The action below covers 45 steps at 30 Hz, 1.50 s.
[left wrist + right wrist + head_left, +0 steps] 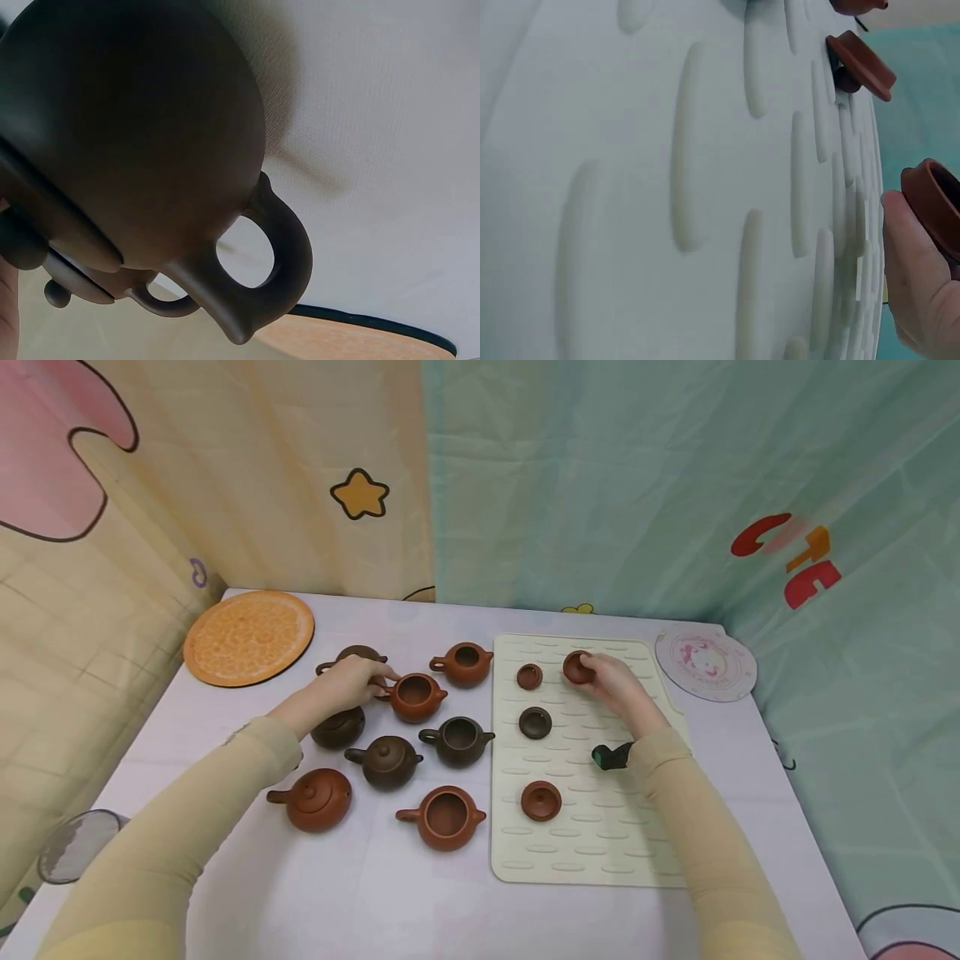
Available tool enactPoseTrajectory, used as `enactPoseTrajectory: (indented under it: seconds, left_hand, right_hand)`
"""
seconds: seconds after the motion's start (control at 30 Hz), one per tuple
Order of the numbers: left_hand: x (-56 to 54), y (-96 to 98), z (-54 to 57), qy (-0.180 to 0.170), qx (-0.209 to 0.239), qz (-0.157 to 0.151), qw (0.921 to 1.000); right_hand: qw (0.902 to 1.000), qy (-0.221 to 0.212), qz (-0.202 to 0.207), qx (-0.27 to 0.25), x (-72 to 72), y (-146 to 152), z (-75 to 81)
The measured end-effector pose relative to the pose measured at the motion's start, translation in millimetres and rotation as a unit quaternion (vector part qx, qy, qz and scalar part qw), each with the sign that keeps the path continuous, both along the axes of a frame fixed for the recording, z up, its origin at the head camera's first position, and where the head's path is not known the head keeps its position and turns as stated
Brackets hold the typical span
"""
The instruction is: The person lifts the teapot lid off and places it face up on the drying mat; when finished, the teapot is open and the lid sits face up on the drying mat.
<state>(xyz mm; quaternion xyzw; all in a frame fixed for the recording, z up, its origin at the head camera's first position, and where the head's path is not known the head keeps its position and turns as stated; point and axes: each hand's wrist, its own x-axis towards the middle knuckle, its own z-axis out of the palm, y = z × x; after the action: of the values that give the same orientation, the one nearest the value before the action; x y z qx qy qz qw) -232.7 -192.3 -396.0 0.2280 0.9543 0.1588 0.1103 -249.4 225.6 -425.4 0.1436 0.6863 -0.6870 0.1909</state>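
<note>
My left hand (351,685) reaches over the teapots and pinches the handle of a reddish-brown, lidless teapot (415,700). Beneath that wrist is a dark teapot (135,135), which fills much of the left wrist view; only a sliver of the hand shows there. Over the far part of the cream ridged mat (600,852), my right hand (618,687) holds a reddish-brown teapot lid (577,668) by its edge. In the right wrist view this lid (934,210) is tilted, its hollow underside turned away from the mat.
Upturned lids lie on the mat: a small red one (529,677), a dark one (535,722) and a larger red one (541,800). Lidless teapots (447,818) and lidded teapots (386,762) stand left of it. An orange round board (249,637) and a white disc (707,662) lie behind.
</note>
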Motion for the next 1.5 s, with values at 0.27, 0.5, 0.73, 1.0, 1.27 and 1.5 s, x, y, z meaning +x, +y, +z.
enactPoseTrajectory:
  seconds: [0.27,0.5,0.73,1.0,1.27,1.5]
  left_hand:
    - [0.8,1.8,-0.4,-0.002,0.003,-0.001,1.0]
    - [1.1,2.2,-0.7,-0.005,-0.002,0.007,1.0]
    - [0.4,0.6,-2.8,-0.004,-0.001,0.008,1.0]
    - [-0.3,-1.4,-3.4,-0.001,0.006,0.006,1.0]
    - [0.3,-1.3,-3.6,0.006,0.015,0.0,0.9999]
    - [2.2,-6.3,2.8,0.003,0.028,0.003,0.9996]
  right_hand:
    - [0.9971,0.0,0.005,0.076,4.0,9,-12.5]
    - [0.9943,0.008,-0.004,0.106,5.9,14,-16.8]
    - [0.9919,0.016,0.007,0.126,9.7,17,-19.8]
    - [0.9907,0.02,0.019,0.133,10.3,18,-22.1]
    - [0.9907,0.024,0.028,0.131,10.3,18,-20.4]
    - [0.9838,0.034,0.026,0.174,12.2,16,-13.4]
